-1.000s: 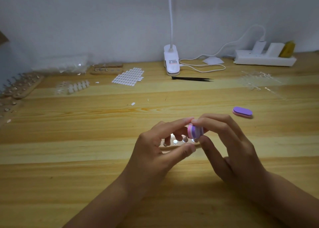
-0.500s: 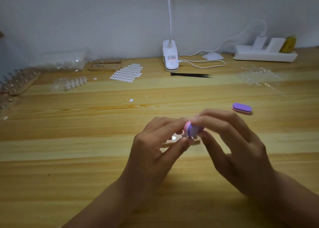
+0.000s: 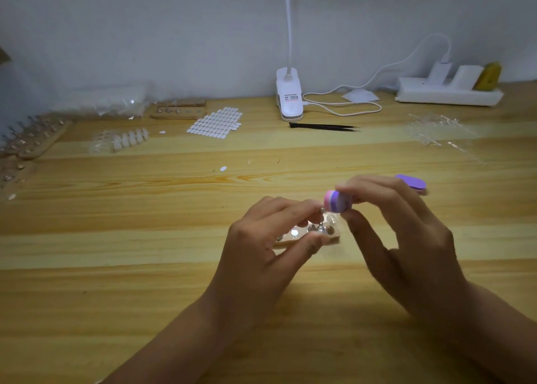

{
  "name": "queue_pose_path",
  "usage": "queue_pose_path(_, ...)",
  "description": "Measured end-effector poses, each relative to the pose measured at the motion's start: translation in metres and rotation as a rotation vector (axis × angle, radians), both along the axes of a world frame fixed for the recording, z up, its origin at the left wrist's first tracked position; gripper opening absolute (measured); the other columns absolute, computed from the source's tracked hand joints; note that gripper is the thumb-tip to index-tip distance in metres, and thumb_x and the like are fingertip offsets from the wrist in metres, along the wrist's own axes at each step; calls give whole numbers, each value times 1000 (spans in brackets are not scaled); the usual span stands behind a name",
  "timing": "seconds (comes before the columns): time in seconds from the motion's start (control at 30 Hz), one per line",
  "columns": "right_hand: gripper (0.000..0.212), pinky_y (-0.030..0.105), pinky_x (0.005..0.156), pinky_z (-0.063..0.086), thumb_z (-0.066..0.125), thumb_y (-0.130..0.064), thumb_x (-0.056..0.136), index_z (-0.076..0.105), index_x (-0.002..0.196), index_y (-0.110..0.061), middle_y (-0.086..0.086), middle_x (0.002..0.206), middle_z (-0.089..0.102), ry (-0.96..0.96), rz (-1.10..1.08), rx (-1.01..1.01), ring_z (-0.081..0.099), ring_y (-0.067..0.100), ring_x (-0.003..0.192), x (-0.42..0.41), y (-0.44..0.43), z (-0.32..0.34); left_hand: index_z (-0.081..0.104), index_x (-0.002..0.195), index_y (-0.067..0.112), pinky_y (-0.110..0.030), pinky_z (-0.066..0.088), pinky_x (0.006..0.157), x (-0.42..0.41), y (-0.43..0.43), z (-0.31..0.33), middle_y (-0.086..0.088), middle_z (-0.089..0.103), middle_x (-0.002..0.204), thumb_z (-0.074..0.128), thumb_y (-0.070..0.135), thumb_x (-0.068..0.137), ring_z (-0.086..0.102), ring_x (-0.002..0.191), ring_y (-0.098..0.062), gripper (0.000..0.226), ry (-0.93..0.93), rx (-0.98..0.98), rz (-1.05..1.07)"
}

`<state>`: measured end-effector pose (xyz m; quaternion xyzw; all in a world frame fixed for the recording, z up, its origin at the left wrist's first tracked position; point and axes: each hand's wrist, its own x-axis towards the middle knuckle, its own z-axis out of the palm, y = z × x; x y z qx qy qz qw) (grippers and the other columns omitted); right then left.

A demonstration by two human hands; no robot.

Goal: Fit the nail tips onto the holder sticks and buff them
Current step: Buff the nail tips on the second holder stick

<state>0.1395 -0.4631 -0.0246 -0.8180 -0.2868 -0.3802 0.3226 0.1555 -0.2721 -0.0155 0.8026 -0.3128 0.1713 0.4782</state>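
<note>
My right hand pinches a small pink-and-purple buffer block between thumb and fingertips, held just above a small wooden holder base in the middle of the desk. Short metal holder sticks stand in that base; a clear nail tip sits on one. My left hand grips the base, thumb at its front edge and fingers over its far side. The buffer's end is right next to the left fingertips.
A second purple buffer lies right of my hand. Black tweezers, a clip lamp, an adhesive tab sheet, nail tip strips, further wooden holder racks and a power strip line the back of the desk.
The buffer in my right hand has shifted slightly up and right, off the sticks. My left hand stays on the base.
</note>
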Motion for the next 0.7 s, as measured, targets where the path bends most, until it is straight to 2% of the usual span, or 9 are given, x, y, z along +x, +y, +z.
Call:
queue_pose_path(0.1, 30, 22, 102, 46, 60, 0, 97, 57, 127, -5, 3, 120, 57, -53, 24, -89, 59, 13, 115, -7, 6, -5, 66, 113, 23, -16, 43, 76, -1, -1, 0, 16, 64, 99, 66, 23, 87, 57, 91, 0, 27, -42, 51, -9)
queue_pose_path(0.17, 33, 20, 103, 45, 61, 3, 95, 59, 126, -6, 5, 119, 56, -56, -18, -140, 59, 15, 112, -1, 0, -5, 68, 115, 20, -20, 47, 76, -1, 0, -1, 13, 67, 100, 66, 23, 86, 60, 92, -4, 29, -31, 31, 3)
queue_pose_path(0.27, 24, 19, 103, 43, 55, -1, 99, 58, 122, -4, 5, 114, 58, -67, -58, -63, 59, 13, 110, 6, -6, -2, 69, 115, 18, -25, 51, 77, 1, 2, 1, 11, 69, 99, 68, 26, 84, 64, 93, -7, 32, 11, -13, 20)
queue_pose_path(0.33, 26, 19, 104, 43, 56, -3, 100, 58, 126, -4, 5, 116, 60, -86, -16, -32, 59, 10, 115, 1, -2, -3, 68, 116, 20, -23, 50, 77, 1, 1, 2, 12, 69, 99, 70, 25, 84, 63, 93, -7, 32, 17, -6, 10)
queue_pose_path(0.43, 30, 18, 104, 43, 58, -7, 101, 52, 130, -6, 5, 121, 59, -74, 26, -103, 53, 3, 120, -2, 2, -8, 63, 118, 26, -17, 48, 76, -1, 0, 3, 17, 66, 101, 69, 24, 84, 61, 93, -3, 34, -17, 6, -6)
queue_pose_path(0.57, 27, 17, 99, 46, 62, -3, 94, 57, 121, -7, 6, 111, 62, -26, -40, -7, 61, 10, 106, 4, -3, -4, 66, 116, 26, -21, 52, 73, 0, 2, 3, 14, 70, 99, 75, 20, 82, 65, 91, -10, 35, 94, -96, -11)
queue_pose_path(0.7, 31, 16, 100, 45, 64, -6, 93, 56, 123, -7, 2, 114, 63, -67, 28, 3, 61, 8, 111, -4, 5, -4, 67, 116, 24, -13, 46, 73, -2, -1, 2, 12, 70, 97, 74, 21, 84, 63, 89, -8, 34, 71, -73, -31)
